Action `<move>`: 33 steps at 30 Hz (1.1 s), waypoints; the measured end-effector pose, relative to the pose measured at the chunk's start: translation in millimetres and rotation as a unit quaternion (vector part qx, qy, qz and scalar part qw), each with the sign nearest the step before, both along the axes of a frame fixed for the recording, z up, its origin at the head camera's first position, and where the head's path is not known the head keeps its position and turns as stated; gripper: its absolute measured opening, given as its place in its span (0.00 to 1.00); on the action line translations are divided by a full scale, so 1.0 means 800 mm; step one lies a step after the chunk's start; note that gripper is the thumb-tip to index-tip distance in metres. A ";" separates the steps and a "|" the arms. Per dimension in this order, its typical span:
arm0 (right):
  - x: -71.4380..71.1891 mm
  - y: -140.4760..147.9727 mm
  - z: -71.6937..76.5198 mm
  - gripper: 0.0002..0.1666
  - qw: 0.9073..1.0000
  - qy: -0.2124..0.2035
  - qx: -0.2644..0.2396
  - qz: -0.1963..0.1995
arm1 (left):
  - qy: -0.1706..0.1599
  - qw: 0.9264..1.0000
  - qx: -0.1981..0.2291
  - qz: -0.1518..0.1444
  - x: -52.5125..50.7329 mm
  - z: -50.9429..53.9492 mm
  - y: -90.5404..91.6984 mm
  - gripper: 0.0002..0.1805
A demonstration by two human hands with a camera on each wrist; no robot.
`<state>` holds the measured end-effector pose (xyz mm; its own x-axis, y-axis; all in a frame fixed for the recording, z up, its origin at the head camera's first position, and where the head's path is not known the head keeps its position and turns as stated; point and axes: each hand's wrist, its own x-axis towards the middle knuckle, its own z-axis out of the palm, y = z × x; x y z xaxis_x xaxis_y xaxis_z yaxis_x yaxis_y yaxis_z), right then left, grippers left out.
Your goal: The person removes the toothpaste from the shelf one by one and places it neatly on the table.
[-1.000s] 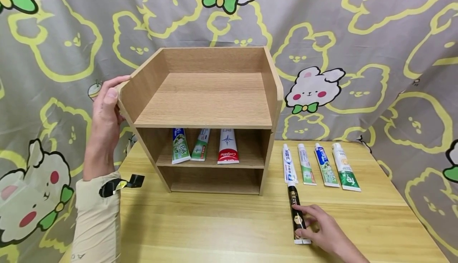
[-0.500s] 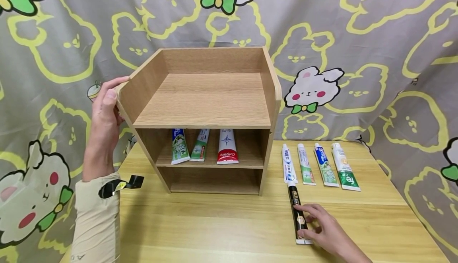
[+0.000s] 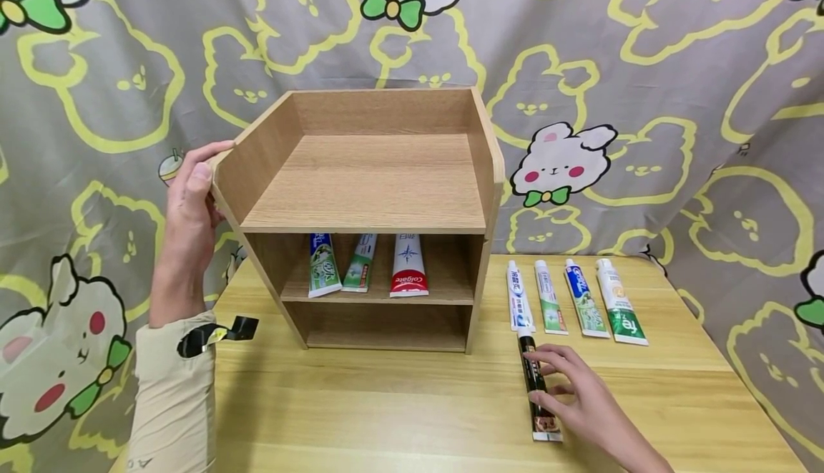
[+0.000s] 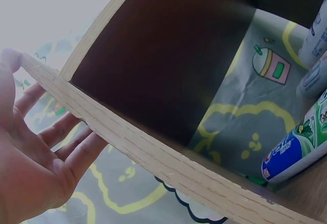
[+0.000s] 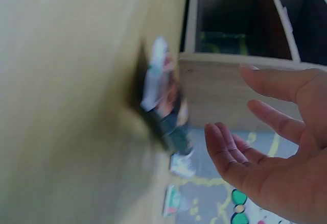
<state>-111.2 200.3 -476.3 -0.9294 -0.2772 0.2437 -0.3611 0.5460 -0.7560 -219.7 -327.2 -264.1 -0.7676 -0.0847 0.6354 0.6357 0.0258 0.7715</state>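
My left hand (image 3: 188,226) holds the upper left side panel of a wooden shelf (image 3: 367,179); the left wrist view has its fingers (image 4: 84,147) against the panel edge. On the table at the right lies a black tube (image 3: 531,376), its cap end touching a blue-and-white tube (image 3: 518,301). My right hand (image 3: 586,401) is over the black tube in the head view, thumb and fingers spread. A gap shows between that hand (image 5: 281,142) and the tube (image 5: 171,99) in the right wrist view. Three tubes lie in the middle compartment, including a red-and-white one (image 3: 409,265).
Right of the shelf, a green-and-white tube (image 3: 551,298), a blue-and-green tube (image 3: 586,299) and a larger white-and-green tube (image 3: 621,303) lie in a row on the table (image 3: 360,416). A patterned curtain (image 3: 560,29) hangs behind.
My right hand's fingers have lifted off the black tube and shifted slightly up along it. The left hand still holds the shelf panel.
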 end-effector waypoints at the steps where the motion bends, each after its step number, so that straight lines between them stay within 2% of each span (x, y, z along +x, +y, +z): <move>1: 0.000 -0.003 0.003 0.31 1.000 0.014 -0.001 0.005 | -0.001 1.000 -0.001 0.001 0.000 0.000 0.000 0.24; 7: -0.001 -0.025 0.025 0.33 0.993 0.115 0.038 0.003 | -0.004 1.000 -0.002 0.004 0.000 0.001 0.000 0.24; 11: -0.003 -0.041 0.039 0.33 0.987 0.152 0.052 -0.002 | -0.011 1.000 -0.006 0.011 0.001 0.001 -0.001 0.24; 19: -0.009 -0.067 0.063 0.32 0.983 0.177 0.018 0.039 | -0.015 1.000 -0.008 0.014 0.003 0.003 -0.001 0.24; 26: -0.020 -0.087 0.075 0.29 0.983 0.173 -0.003 0.054 | -0.023 1.000 0.001 -0.002 0.001 0.008 -0.002 0.23; 33: -0.029 -0.114 0.089 0.27 0.979 0.183 -0.054 0.066 | -0.039 0.999 0.006 -0.002 0.002 0.014 -0.001 0.21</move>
<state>-134.7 109.0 -405.3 -0.7315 -0.3433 0.5892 -0.6814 0.3993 -0.6133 -218.3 -327.7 -252.6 -0.8151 -0.0881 0.5726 0.5737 0.0141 0.8189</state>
